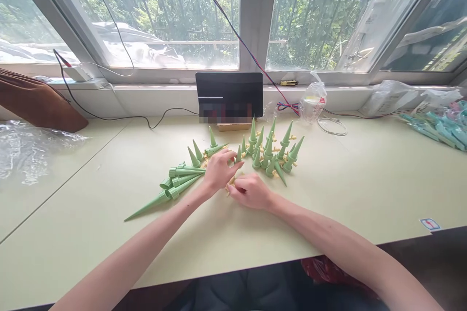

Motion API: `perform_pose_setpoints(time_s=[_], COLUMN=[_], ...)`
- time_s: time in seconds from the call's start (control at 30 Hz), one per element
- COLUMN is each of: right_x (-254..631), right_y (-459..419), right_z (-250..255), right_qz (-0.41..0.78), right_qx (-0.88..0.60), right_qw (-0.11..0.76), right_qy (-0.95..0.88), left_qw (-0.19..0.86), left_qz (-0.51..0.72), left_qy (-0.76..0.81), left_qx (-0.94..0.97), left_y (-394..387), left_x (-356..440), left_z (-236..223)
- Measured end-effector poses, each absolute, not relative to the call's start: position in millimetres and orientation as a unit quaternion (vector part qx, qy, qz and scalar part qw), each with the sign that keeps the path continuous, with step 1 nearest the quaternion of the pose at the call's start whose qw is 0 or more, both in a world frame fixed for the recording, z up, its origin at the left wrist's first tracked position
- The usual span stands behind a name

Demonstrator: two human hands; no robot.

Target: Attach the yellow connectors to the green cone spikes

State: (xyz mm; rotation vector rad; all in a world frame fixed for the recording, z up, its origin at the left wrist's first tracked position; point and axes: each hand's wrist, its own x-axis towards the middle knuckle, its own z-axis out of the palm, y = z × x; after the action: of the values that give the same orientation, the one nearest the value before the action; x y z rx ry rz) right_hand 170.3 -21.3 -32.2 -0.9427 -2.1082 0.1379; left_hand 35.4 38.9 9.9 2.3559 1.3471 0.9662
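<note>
My left hand (219,171) is closed, its thumb and fingers around the base of a green plastic watering spike (239,154) whose tip points up. Just right of it, my right hand (253,190) is closed in a pinch at a small yellow valve piece (231,182), partly hidden by the fingers. Several green spikes with yellow valves (268,150) stand upright in a group beyond my right hand. Left of my left hand, a pile of long green spikes (182,182) lies on its side. A few more spikes (195,153) stand behind that pile.
A dark tablet (229,95) leans on a cardboard stand (233,127) at the table's back. Near the window are a tied plastic bag (313,102), a coiled white cable (332,127) and a yellow cutter (289,83). Teal bagged items (438,129) lie right, clear plastic wrap (29,150) left.
</note>
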Motion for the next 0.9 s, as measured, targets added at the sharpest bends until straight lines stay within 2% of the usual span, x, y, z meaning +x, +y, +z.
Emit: perform_pose_setpoints(time_s=[0.27,0.9], right_x=[172.6,173.1], right_y=[-17.5,-19.5], right_z=[-33.2,-27.2], right_qz=[0.053,0.087], right_qx=[-0.383,-0.38], right_qw=[0.382,0.406], right_qy=[-0.84,-0.827], left_qw=[0.094,0.138], left_qz=[0.239,0.256], left_qy=[0.483,0.494], left_qx=[0.837,0.819], left_y=[55.9,60.4], left_x=[64.0,70.7], left_z=[7.0,-0.7])
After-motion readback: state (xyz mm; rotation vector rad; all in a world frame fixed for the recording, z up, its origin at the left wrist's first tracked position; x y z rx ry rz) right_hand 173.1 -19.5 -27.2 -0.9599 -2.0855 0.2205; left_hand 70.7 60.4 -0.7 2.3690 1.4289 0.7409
